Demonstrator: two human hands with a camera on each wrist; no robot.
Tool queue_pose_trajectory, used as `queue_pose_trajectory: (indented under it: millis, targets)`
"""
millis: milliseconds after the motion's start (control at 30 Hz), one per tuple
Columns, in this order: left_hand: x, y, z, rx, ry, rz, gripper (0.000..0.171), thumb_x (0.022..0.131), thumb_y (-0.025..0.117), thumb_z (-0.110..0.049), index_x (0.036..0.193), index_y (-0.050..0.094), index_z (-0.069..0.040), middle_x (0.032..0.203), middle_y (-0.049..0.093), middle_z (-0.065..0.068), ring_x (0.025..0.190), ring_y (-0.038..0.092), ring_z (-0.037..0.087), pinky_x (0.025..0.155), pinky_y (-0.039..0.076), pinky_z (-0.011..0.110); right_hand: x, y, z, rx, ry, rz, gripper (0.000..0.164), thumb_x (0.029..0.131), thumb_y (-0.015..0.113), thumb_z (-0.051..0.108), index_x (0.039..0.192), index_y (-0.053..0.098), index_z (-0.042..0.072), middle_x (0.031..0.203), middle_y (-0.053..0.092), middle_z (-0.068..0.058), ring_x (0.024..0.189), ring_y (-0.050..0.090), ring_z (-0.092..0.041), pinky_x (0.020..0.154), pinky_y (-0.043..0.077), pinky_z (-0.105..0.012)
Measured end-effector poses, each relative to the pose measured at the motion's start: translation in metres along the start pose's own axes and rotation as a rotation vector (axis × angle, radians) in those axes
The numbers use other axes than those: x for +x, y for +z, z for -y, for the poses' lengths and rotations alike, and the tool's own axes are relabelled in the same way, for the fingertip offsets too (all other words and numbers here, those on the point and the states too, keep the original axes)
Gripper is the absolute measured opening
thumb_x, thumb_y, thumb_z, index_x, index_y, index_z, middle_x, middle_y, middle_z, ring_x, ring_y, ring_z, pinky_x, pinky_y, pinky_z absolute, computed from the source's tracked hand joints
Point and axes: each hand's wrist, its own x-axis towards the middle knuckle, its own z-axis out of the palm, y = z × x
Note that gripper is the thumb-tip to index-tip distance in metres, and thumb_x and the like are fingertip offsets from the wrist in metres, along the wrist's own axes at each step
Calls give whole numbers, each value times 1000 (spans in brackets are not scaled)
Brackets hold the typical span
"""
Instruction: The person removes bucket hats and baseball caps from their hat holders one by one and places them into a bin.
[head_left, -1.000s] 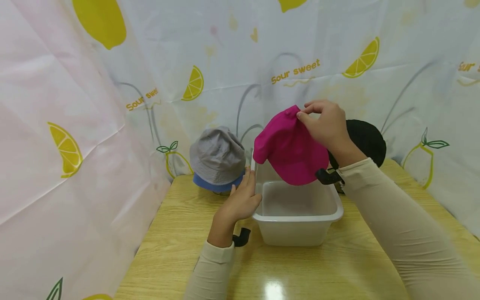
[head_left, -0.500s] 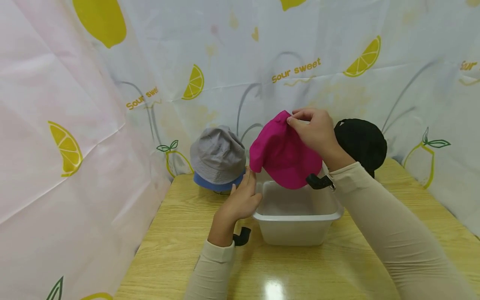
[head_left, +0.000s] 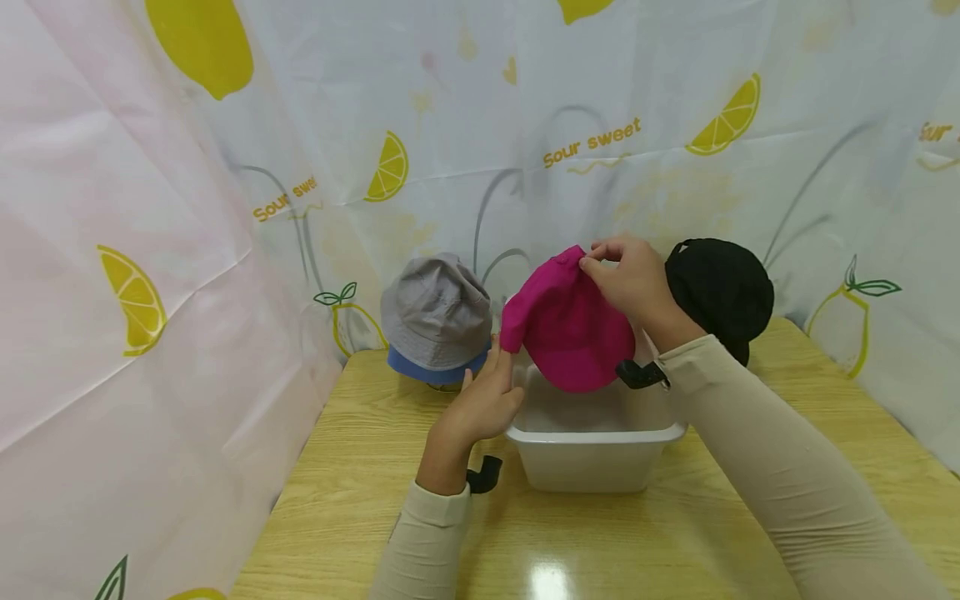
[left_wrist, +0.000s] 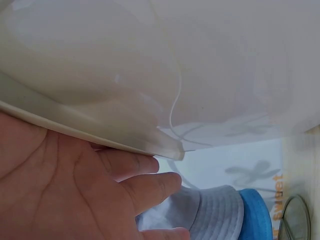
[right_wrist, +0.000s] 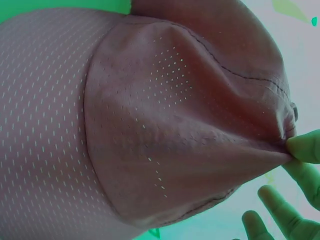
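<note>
"How much of the cap [head_left: 573, 333] shows?"

"Its pink crown, in the head view; it hangs above the bin [head_left: 588, 458], hiding the back rim and part of the inside; the right wrist view dulls it to brown, and a perforated part runs off that frame's left edge."

"What has hold of it?"

"The right hand [head_left: 630, 275], pinching the top between thumb and finger; its other fingers stand loose from the cloth, partly cut off in the wrist view."

"And the left hand [head_left: 480, 400]?"

"Laid against the bin's left side, fingers stretched out, grasping nothing; its wrist view shows three fingers and some palm, the thumb hidden; whether its fingertips touch the cap, I can't tell."

"What else is around?"

"A grey hat [head_left: 435, 308] sits over a blue hat [head_left: 401, 362], left of the bin, covering most of it; a wire loop [left_wrist: 295, 196] shows beside them in the left wrist view, its full form unclear; a black hat [head_left: 723, 287] is to the right, the right wrist and sleeve [head_left: 757, 425] blocking its lower left; the sleeve crosses the table [head_left: 337, 533] too; behind hangs a lemon-print curtain [head_left: 465, 83], some lettering cut off at the right edge."
</note>
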Motion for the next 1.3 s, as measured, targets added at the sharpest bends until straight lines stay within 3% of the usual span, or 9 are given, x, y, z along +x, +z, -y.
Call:
queue_pose_trajectory:
  millis: [133,233,333,533,733,933,1067,1300]
  targets:
    - [0,-1,-1,-8,-9,6,83,99,39,-24,167,-9,-21,173,-17,7,161,-4,21,122,-4,71,-2,-3,-6,-92,9,3,24,97,65,27,99,79,7,132,71,-11,131,59,-33,94,53,-49]
    - [1,-1,-2,-23,-4,7,85,99,40,-24,166,-12,-25,173,-18,7,161,-2,23,122,-5,70,-4,-5,-10,-162,24,5,23,97,64,27,96,79,10,123,74,-11,107,65,-34,70,50,-42]
    - [1,0,-2,-32,3,15,85,100,39,-24,165,-15,-24,172,-21,7,161,-5,24,122,-6,70,-5,-6,-15,-224,33,21,21,96,65,28,94,79,12,107,77,-12,84,59,-30,57,41,-36]
    - [3,2,-1,-54,-6,28,86,100,39,-25,164,-18,-17,171,-24,6,160,-17,20,123,-7,67,-5,-10,-21,-321,57,74,25,94,62,31,91,79,14,81,71,-8,71,56,-27,50,41,-33]
    - [3,2,-3,-50,-50,34,86,100,40,-26,163,-16,-8,170,-25,6,157,-19,15,125,-8,62,-6,-10,-18,-366,98,127,26,94,62,34,96,79,14,89,71,-9,79,58,-28,54,45,-35]
    - [4,1,-2,-48,-40,25,82,103,40,-26,165,-9,-6,172,-21,6,158,-16,16,124,-7,65,-6,0,-16,-435,108,248,25,94,63,34,98,78,14,96,74,-7,82,61,-27,58,48,-38]
    - [4,1,-1,-48,-26,37,81,101,39,-22,165,-7,-4,171,-21,7,159,-15,17,124,-7,66,-4,9,-18,-478,91,346,23,93,63,31,91,79,15,92,74,-4,81,61,-25,57,47,-35]
    - [3,0,0,-64,-27,33,82,101,41,-20,165,-8,-4,171,-22,8,159,-13,18,124,-8,65,-3,24,-18,-503,-12,436,29,93,66,25,68,73,11,60,60,0,65,53,-19,54,40,-30]
